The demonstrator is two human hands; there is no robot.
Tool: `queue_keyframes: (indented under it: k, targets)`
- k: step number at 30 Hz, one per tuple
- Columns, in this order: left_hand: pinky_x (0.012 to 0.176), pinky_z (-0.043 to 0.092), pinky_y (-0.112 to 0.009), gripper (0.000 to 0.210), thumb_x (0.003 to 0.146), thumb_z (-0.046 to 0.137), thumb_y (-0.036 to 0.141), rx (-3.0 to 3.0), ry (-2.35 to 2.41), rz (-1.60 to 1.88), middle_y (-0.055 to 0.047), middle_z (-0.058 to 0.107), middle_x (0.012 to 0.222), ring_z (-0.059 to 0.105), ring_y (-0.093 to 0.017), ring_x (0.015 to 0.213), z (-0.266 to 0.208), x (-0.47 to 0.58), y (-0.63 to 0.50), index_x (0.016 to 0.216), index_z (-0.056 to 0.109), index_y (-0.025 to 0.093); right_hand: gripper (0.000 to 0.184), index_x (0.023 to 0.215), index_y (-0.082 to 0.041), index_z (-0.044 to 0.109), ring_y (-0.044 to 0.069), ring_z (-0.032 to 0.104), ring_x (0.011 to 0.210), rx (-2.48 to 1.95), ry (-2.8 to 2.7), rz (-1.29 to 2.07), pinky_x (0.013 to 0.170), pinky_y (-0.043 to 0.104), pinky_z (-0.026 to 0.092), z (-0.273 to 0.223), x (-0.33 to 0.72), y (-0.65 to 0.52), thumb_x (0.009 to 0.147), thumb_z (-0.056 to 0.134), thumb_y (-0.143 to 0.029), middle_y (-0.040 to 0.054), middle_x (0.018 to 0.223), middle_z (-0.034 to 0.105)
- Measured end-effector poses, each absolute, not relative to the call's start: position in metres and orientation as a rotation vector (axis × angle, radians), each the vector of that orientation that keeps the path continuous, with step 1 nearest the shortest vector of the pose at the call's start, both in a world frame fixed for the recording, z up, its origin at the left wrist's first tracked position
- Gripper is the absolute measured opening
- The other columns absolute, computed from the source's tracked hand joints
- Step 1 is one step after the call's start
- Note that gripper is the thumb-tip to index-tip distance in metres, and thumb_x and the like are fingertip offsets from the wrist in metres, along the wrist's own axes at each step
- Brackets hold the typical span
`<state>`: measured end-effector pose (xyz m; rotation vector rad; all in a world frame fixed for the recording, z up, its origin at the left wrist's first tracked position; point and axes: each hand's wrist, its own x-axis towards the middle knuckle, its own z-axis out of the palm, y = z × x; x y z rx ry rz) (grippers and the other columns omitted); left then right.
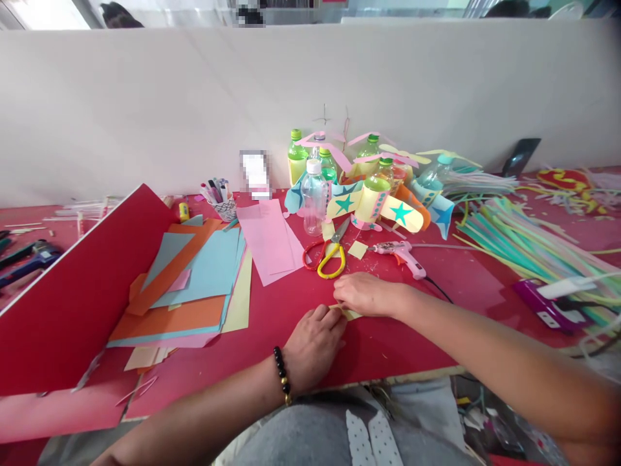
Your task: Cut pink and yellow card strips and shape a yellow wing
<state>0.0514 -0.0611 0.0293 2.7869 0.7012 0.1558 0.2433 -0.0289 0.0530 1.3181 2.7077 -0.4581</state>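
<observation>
Low over the red tabletop, my left hand (315,346) has its fingers curled at the left end of a small pale yellow piece of paper (353,315). My right hand (366,294) bends over the same piece from the far side, fingertips pressed together on it. Most of the paper is hidden beneath the fingers. Just beyond the hands lie scissors (330,259) with one red and one yellow handle, blades apart. A small yellow paper square (358,250) is near them, and a pink glue gun (402,255) rests to the right.
Bottles dressed as paper aeroplanes (378,191) stand by the wall, with a plain clear bottle (314,204) in front. Coloured paper sheets (198,272) and a leaning red board (92,291) are at left. Colourful strips (528,239) and a purple power strip (548,304) lie right.
</observation>
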Motion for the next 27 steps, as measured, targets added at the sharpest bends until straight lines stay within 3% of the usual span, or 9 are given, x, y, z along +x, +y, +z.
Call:
queue_keyframes:
  k: [4,9,14,18,21,23,27]
  targets:
    - [0.086,0.046,-0.039,0.025,0.09,0.047,0.024,2.788,0.667,0.14,-0.008,0.056,0.111,0.047,-0.022,0.096,0.032,0.051,-0.059,0.114,0.054,0.018,0.009,0.079,-0.016,0.062,0.02,0.052,0.08,1.488,2.796,-0.152,0.066,0.03,0.037,0.055,0.25,-0.052,0.083,0.055,-0.014,0.0069,0.085,0.062]
    - [0.087,0.046,-0.037,0.024,0.089,0.049,0.023,2.757,0.654,0.139,-0.007,0.055,0.117,0.047,-0.021,0.098,0.036,0.049,-0.058,0.113,0.054,0.019,0.021,0.091,-0.019,0.066,0.021,0.05,0.09,1.643,2.917,-0.225,0.079,0.035,0.042,0.039,0.265,-0.091,0.091,0.045,-0.017,0.008,0.096,0.064]
    - [0.09,0.044,-0.039,0.033,0.086,0.056,0.025,2.749,0.661,0.139,-0.006,0.052,0.128,0.046,-0.023,0.104,0.035,0.048,-0.057,0.119,0.051,0.019,0.024,0.105,-0.022,0.065,0.025,0.05,0.103,1.893,2.923,-0.21,0.088,0.042,0.042,0.021,0.275,-0.114,0.089,0.048,-0.015,0.0078,0.112,0.064]
    - [0.09,0.044,-0.04,0.034,0.087,0.055,0.025,2.739,0.654,0.118,-0.005,0.051,0.13,0.047,-0.024,0.105,0.034,0.048,-0.056,0.12,0.05,0.02,0.02,0.103,-0.021,0.065,0.024,0.055,0.1,2.442,2.852,0.048,0.092,0.042,0.043,0.022,0.308,-0.112,0.086,0.055,-0.021,0.009,0.105,0.065]
    - [0.091,0.043,-0.041,0.035,0.087,0.055,0.024,2.725,0.647,0.13,-0.005,0.051,0.131,0.046,-0.024,0.109,0.032,0.048,-0.055,0.121,0.049,0.021,0.024,0.1,-0.018,0.064,0.026,0.058,0.099,2.979,2.362,0.294,0.088,0.041,0.045,0.024,0.348,-0.099,0.085,0.056,-0.035,0.0117,0.102,0.065]
    - [0.092,0.043,-0.041,0.035,0.087,0.055,0.024,2.716,0.644,0.138,-0.005,0.051,0.131,0.046,-0.024,0.11,0.03,0.048,-0.054,0.121,0.049,0.021,0.037,0.101,-0.016,0.063,0.028,0.061,0.092,3.127,2.005,0.203,0.079,0.039,0.047,0.024,0.372,-0.087,0.081,0.058,-0.045,0.0143,0.1,0.066]
    - [0.092,0.043,-0.042,0.036,0.087,0.055,0.024,2.704,0.645,0.156,-0.005,0.051,0.131,0.046,-0.024,0.11,0.029,0.048,-0.054,0.122,0.049,0.021,0.041,0.092,-0.019,0.064,0.022,0.064,0.064,3.11,1.665,-0.598,0.058,0.03,0.044,0.02,0.392,-0.065,0.073,0.062,-0.055,0.0069,0.075,0.069]
